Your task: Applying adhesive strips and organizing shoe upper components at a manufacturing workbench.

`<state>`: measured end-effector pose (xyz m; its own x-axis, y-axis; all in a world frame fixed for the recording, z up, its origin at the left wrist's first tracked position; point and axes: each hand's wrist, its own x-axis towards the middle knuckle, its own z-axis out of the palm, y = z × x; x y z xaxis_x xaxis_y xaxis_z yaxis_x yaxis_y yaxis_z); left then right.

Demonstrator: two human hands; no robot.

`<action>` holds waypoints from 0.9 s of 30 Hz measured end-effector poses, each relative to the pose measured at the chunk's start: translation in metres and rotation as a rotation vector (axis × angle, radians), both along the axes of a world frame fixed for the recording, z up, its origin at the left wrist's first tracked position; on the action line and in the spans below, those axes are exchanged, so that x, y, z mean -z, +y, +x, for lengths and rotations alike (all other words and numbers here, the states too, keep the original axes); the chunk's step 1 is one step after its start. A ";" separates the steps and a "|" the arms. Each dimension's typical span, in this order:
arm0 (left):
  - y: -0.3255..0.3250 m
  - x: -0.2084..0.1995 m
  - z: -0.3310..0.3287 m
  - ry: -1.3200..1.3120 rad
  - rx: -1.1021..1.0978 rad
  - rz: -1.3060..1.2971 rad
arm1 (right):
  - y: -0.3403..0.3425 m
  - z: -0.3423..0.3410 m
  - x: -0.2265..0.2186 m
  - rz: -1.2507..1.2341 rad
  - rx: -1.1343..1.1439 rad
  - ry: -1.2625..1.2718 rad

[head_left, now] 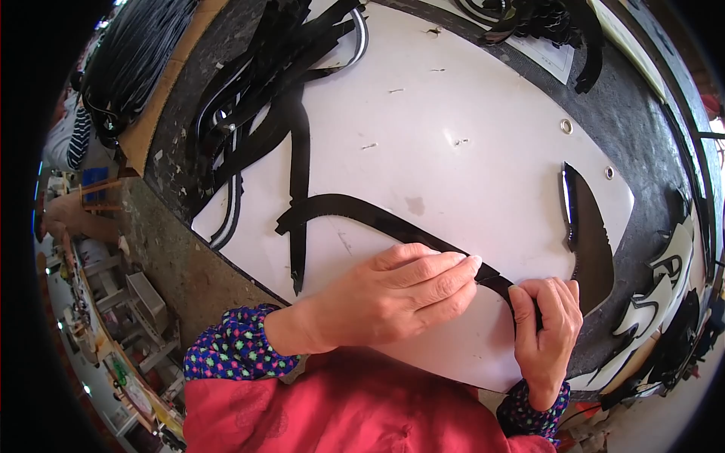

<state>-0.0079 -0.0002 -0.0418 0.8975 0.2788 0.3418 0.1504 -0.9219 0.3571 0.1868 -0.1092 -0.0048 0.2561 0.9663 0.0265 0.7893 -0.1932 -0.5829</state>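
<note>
A black curved strip (362,214) arches over the white board in front of me, its left end overlapping another black strip (299,181). My left hand (408,291) reaches across from the left, fingers together, with the fingertips closed on the strip near its middle right. Its thumb is mostly hidden. To the right, my right hand (545,325) is curled around the strip's lower right end, which runs down into the fist. Beyond the right hand lies a wide, dark curved piece (590,234) with a shiny edge.
A tangled pile of black strips (264,90) covers the upper left of the white board (483,189). A cardboard box (166,83) holds a thick black bundle (136,60). More black strips (555,26) lie at the far right; white cut-out pieces (649,302) lie along the right side.
</note>
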 end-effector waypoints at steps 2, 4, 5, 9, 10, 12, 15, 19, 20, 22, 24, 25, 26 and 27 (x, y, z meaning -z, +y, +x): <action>0.001 0.001 0.000 -0.012 -0.007 -0.003 | 0.001 -0.001 -0.001 0.015 -0.003 -0.030; 0.001 0.001 0.000 -0.009 -0.014 0.005 | -0.001 0.001 -0.004 -0.009 -0.003 -0.013; 0.001 0.001 0.000 -0.006 -0.019 0.015 | -0.002 0.002 -0.005 -0.031 -0.002 0.003; 0.000 0.002 0.000 -0.016 -0.024 0.004 | -0.002 0.006 -0.009 -0.048 -0.014 0.066; 0.000 0.002 0.000 -0.019 -0.021 0.002 | 0.000 0.005 -0.009 -0.049 -0.002 0.083; 0.000 0.002 0.000 -0.023 -0.017 -0.003 | 0.003 0.003 -0.009 -0.052 0.012 0.099; 0.000 0.003 0.000 -0.022 -0.014 -0.007 | 0.006 0.000 -0.006 -0.045 0.009 0.048; 0.000 0.003 -0.001 -0.026 -0.015 -0.007 | 0.006 0.001 -0.005 -0.050 0.011 0.043; -0.001 0.003 -0.001 -0.025 -0.018 0.002 | 0.006 0.001 -0.005 -0.054 0.006 0.040; 0.000 0.003 -0.001 -0.020 -0.019 0.005 | 0.007 0.002 -0.005 -0.056 0.007 0.043; 0.000 0.002 -0.001 -0.015 -0.019 0.009 | 0.006 0.002 -0.005 -0.059 0.009 0.046; 0.000 0.002 -0.001 -0.009 -0.020 0.020 | 0.005 0.003 -0.005 -0.057 0.017 0.054; -0.001 0.002 -0.001 -0.003 -0.022 0.031 | 0.004 0.003 -0.005 -0.055 0.026 0.061; -0.001 0.002 -0.002 -0.002 -0.020 0.029 | 0.004 0.003 -0.005 -0.057 0.027 0.062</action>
<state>-0.0094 -0.0015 -0.0437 0.8912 0.2870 0.3513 0.1686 -0.9285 0.3308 0.1896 -0.1054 0.0007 0.2816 0.9585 -0.0450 0.7458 -0.2481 -0.6182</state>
